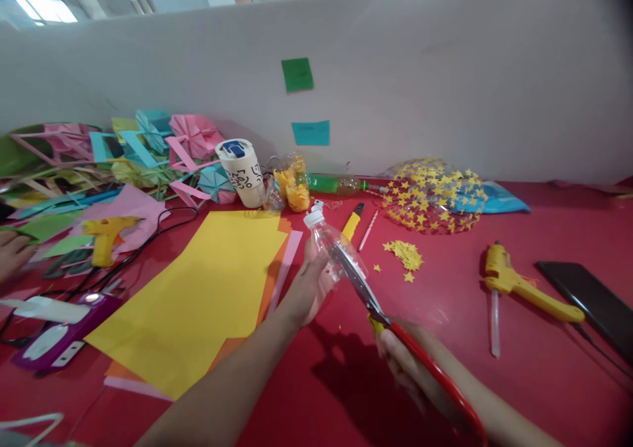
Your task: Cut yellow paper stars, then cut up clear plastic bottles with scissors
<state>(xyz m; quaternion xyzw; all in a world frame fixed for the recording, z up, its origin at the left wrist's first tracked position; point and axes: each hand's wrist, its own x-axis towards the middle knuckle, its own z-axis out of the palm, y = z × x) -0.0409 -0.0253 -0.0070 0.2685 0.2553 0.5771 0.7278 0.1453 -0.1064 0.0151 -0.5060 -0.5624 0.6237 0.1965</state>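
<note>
My left hand (307, 289) is wrapped round a clear plastic bottle (332, 240) with a white cap, held tilted above the red table (494, 394). My right hand (401, 358) grips red-handled scissors (368, 295); their blades lie against the side of the bottle. Both forearms reach in from the bottom edge. Whether the blades have cut into the plastic I cannot tell.
Yellow and orange paper sheets (208, 289) lie left of the hands. A glue gun (519, 285) and a dark phone (588, 298) sit right, another glue gun (105, 236) left. Behind are a cup (242, 170), a yellow knife (352, 223), yellow paper stars (406, 254), folded paper shapes (148, 150). Another person's hand (12, 252) shows far left.
</note>
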